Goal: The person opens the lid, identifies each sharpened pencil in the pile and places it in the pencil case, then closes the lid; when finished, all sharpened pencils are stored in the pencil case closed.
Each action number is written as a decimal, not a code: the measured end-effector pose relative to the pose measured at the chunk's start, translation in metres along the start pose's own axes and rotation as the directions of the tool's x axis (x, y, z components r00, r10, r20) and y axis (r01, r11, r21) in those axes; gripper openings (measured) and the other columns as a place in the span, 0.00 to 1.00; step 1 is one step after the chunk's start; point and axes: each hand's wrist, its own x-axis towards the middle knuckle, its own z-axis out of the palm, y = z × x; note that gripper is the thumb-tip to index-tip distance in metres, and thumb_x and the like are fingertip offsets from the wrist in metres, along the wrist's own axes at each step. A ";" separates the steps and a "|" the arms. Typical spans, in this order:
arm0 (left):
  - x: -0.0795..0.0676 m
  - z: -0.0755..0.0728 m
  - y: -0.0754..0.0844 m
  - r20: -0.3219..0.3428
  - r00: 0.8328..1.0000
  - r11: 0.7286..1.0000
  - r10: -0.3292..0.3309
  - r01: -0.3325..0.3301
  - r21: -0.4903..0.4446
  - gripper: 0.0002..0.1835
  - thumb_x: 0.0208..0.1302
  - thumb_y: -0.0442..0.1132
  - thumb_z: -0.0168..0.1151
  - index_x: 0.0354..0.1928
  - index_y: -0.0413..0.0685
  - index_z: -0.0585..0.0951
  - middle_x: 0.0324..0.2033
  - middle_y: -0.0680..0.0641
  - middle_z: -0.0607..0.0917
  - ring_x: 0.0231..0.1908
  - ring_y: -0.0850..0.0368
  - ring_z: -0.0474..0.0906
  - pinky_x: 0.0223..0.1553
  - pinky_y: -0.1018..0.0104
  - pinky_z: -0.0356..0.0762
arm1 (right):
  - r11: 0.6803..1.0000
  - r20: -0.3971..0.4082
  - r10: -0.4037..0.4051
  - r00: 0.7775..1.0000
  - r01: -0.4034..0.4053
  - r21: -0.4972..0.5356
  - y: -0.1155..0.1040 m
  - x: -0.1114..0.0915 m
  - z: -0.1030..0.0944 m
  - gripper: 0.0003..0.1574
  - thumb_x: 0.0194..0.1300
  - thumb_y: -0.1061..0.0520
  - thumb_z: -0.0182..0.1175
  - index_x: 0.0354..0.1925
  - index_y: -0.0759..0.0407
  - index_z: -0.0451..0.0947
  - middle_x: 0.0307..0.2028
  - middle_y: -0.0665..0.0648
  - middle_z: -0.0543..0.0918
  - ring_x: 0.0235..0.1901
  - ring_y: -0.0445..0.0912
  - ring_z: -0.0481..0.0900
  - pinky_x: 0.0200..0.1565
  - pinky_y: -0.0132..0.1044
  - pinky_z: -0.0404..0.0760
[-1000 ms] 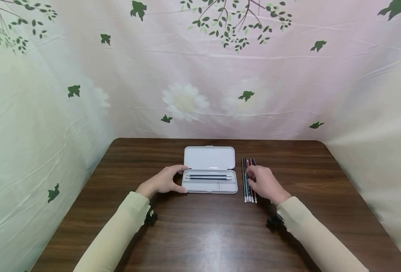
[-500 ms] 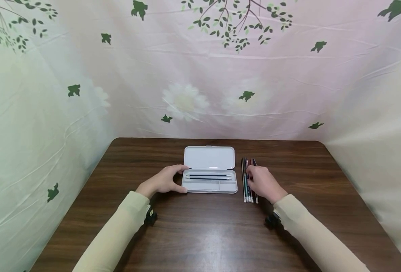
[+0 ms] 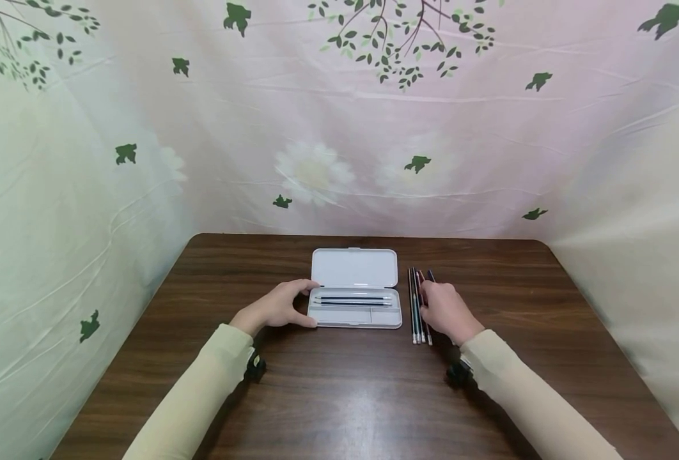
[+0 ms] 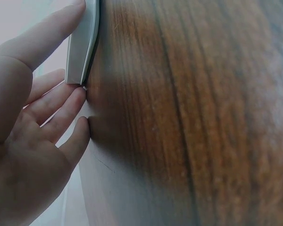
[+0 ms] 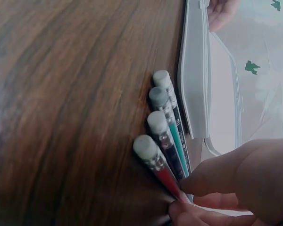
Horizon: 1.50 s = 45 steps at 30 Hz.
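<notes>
Nearest the viewer, two pale sleeves [image 3: 218, 377] are extended over the brown desk [image 3: 339, 377], with a dark device [image 3: 256, 366] worn at each wrist. Beyond these, at right, loose pencils [image 3: 413, 306] are laid side by side; the red pencil [image 5: 166, 180] appears to be pinched between thumb and finger of the right hand [image 3: 449, 310]. For a clean lift, the shaft is best taken near its middle and rolled clear of its neighbours before being raised. Just left of the bundle, the pencil case [image 3: 339, 314] is laid open; its left end is touched by the left hand [image 3: 276, 306], digits spread, not curled. Light pressure there should suffice against sliding.

Count: four eraser ends [image 5: 161, 77] outside the case; one further dark tip [image 3: 431, 275] past the right hand, body hidden. Two pencils [image 3: 353, 303] are held in the far compartment [image 3: 396, 299]. One lid [image 3: 354, 268] is folded back; behind, printed cloth [image 3: 230, 147] is hung.
</notes>
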 end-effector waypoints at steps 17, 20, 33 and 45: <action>-0.001 0.001 0.001 -0.008 1.000 1.000 -0.008 0.008 -0.008 0.46 0.54 0.53 0.84 0.74 0.51 0.73 0.62 0.49 0.79 0.61 0.52 0.74 0.69 0.49 0.70 | 0.996 -0.054 0.068 0.996 -0.071 -0.047 -0.004 -0.002 0.002 0.09 0.56 0.66 0.67 0.33 0.66 0.75 0.25 0.62 0.79 0.23 0.54 0.77 0.26 0.50 0.80; -0.001 0.001 0.001 -0.010 1.000 1.000 -0.010 0.010 -0.005 0.46 0.54 0.53 0.84 0.73 0.51 0.73 0.62 0.49 0.79 0.61 0.52 0.73 0.69 0.48 0.70 | 0.996 -0.060 0.083 0.995 -0.085 -0.038 -0.003 -0.003 0.000 0.08 0.56 0.65 0.66 0.29 0.64 0.75 0.22 0.60 0.76 0.22 0.53 0.75 0.25 0.47 0.77; 0.000 0.001 0.000 -0.009 1.000 1.000 0.013 -0.013 -0.009 0.47 0.53 0.54 0.84 0.73 0.50 0.73 0.62 0.49 0.80 0.62 0.51 0.74 0.69 0.49 0.70 | 1.000 -0.100 0.025 0.995 -0.025 0.003 0.001 -0.010 -0.014 0.07 0.55 0.64 0.67 0.25 0.58 0.78 0.20 0.53 0.75 0.24 0.50 0.74 0.26 0.41 0.72; 0.001 0.001 -0.001 -0.008 1.000 1.000 0.004 -0.004 0.004 0.47 0.53 0.54 0.84 0.73 0.51 0.73 0.62 0.49 0.80 0.62 0.52 0.74 0.69 0.49 0.70 | 0.994 -0.110 -0.109 0.988 0.111 0.012 -0.007 -0.011 -0.014 0.11 0.60 0.68 0.64 0.43 0.66 0.84 0.34 0.58 0.79 0.33 0.50 0.75 0.35 0.46 0.79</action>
